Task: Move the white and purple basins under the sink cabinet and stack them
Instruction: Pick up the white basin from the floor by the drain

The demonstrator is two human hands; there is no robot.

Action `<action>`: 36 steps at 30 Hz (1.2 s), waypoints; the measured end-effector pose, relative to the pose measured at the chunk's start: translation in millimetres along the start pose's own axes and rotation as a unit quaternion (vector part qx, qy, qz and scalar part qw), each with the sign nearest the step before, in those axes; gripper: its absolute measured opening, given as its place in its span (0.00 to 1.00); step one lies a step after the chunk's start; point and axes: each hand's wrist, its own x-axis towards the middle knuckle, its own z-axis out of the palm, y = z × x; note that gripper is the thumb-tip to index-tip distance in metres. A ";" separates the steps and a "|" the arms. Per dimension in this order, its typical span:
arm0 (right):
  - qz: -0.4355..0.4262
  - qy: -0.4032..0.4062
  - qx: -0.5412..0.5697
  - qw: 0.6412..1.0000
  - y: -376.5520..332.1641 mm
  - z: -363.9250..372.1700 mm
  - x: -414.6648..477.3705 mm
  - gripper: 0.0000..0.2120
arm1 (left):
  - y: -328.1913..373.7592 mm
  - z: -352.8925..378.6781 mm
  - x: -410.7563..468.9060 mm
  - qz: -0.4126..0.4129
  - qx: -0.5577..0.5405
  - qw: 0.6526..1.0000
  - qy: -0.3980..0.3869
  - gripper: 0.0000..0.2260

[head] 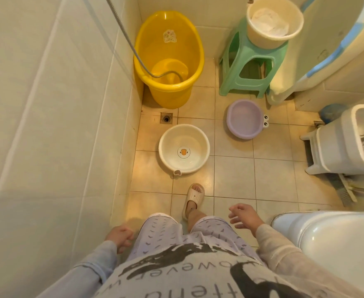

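A: Floor check. White basin (184, 149) upright on the tiled floor (232, 175), at about 11 o'clock from the slippered foot (193, 201); duck face printed inside its bottom; small tab on the rim at its 6 o'clock.

B: Purple basin (245, 119)?

A: Upright too; at 1 o'clock from the white one, well apart; frog-eyes tab on its rim at 3 o'clock. Neither basin is stacked; both sit in the open floor.

B: Hands?

A: Left hand (120, 237) low beside the left thigh, fingers curled loosely inward, gripping nothing; right hand (244, 216) forward at the right thigh, fingers spread and open, empty. Both well short of the basins.

B: Surroundings?

A: Yellow tub (168, 59) in the corner at 12 o'clock from the white basin; a shower hose (121, 24) drops into it. Floor drain (166, 118) between the tub and the white basin. Green stool (252, 67) at 12 o'clock from the purple basin, a cream bucket (273, 20) on top with white cloth inside. White sink (335, 244) at the frame's 4 o'clock; a white bin-like unit (346, 143) at 3 o'clock, a brush (342, 188) lying just below it.
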 end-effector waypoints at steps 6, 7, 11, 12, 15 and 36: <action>-0.019 -0.027 -0.042 0.999 -48.6 -24.8 22.5 0.08 | 50.6 9.5 3.6 -0.016 -0.059 0.998 0.009 0.08; -0.017 -0.028 -0.046 0.998 -51.9 -26.7 25.4 0.08 | 60.0 9.8 1.9 -0.012 -0.053 0.999 0.007 0.07; -0.005 -0.031 -0.052 0.998 -60.6 -30.4 42.1 0.07 | 97.3 6.7 7.4 0.017 -0.007 1.000 -0.004 0.07; 0.002 -0.028 -0.055 0.998 -61.8 -31.1 47.0 0.07 | 107.0 4.9 11.3 0.019 0.010 1.000 -0.007 0.06; 0.028 -0.015 -0.055 0.998 -64.7 -32.7 63.7 0.06 | 136.0 -1.9 23.8 0.024 0.064 0.998 -0.012 0.04; 0.103 0.003 -0.005 0.995 -81.5 65.2 428.3 0.15 | 266.1 101.2 382.2 0.040 0.130 0.990 0.041 0.13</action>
